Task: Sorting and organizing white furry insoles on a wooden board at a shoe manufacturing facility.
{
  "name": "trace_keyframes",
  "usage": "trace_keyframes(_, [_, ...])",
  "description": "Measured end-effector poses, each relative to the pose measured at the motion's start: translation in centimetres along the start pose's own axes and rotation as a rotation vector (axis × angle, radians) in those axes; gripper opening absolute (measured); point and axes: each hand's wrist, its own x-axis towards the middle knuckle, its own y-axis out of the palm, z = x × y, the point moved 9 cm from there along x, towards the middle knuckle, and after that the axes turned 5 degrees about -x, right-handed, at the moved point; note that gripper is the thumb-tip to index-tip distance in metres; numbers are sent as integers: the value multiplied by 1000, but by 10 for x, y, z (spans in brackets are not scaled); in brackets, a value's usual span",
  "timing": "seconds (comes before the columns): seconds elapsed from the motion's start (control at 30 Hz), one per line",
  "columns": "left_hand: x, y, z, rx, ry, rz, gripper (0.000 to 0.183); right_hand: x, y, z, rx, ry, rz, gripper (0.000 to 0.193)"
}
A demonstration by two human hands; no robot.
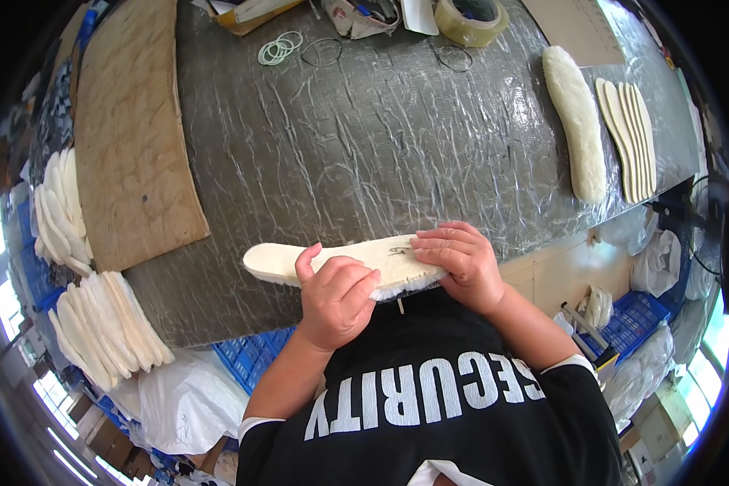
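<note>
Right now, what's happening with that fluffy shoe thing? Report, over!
Left hand, right hand: both gripping cream insole. Flat face up, fluff showing along near edge. Tape roll: far side of table, out of the way.

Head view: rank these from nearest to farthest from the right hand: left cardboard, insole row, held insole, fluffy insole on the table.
1. Held insole: touching the right hand.
2. Fluffy insole: to the right.
3. Insole row: just right of the fluffy insole.
4. Left cardboard: across, on the left side.
</note>
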Motion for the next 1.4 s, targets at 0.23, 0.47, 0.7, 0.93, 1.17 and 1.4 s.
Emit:
trace_keyframes(0.23, [4,14,-8,63,0,-20,31,-3,4,-8,145,-18,-87,41])
trace_keyframes(0.47, [-3,0,-18,103,118,-142,33,-19,10,-41,932,404,-105,48])
trace_keyframes(0.7, [3,-19,-42,126,210,-162,36,-5,-27,-13,814,139,-226,32])
trace_keyframes(0.93, [42,-19,-62,-83,124,-159,31,7,-38,-12,994,120,-281,14])
trace_keyframes(1.17, [58,-17,-69,-79,171,-135,19,10,-51,2,1044,42,-310,20])
trace_keyframes(1.4, [63,-45,-28,-749,-98,-313,10,15,-46,5,682,82,-167,40])
